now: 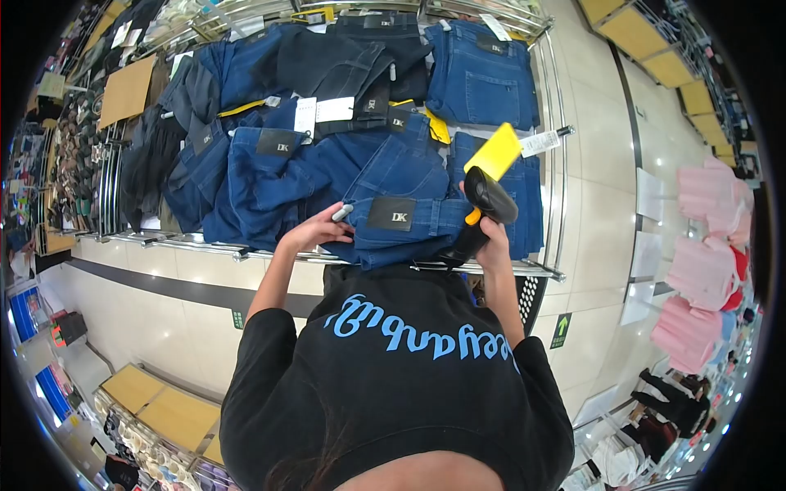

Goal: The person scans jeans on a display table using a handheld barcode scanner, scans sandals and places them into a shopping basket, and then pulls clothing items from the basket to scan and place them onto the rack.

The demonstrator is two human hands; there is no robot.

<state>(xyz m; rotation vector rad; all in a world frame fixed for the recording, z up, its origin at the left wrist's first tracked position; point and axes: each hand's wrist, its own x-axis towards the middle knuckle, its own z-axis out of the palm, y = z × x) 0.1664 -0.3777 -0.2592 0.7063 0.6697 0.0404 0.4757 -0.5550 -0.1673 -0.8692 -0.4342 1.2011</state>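
My right hand [493, 244] is wrapped around the handle of a black barcode scanner [490, 196] with an orange trigger. The scanner's head is close to a yellow card tag [494, 152] and a white price tag [540, 144]. My left hand [315, 231] grips the waistband edge of folded blue jeans [413, 237], its fingertips beside a grey security tag [342, 213]. A black leather patch marked DK [390, 215] sits on those jeans, which lie at the front of the pile.
More blue jeans [483, 82] and black jeans [327, 69] are heaped on a metal-railed display table [553, 164]. A brown cardboard piece [127, 90] stands at its left. Tiled aisle floor [598, 155] runs along the right, with pink clothes [704, 262] hanging beyond.
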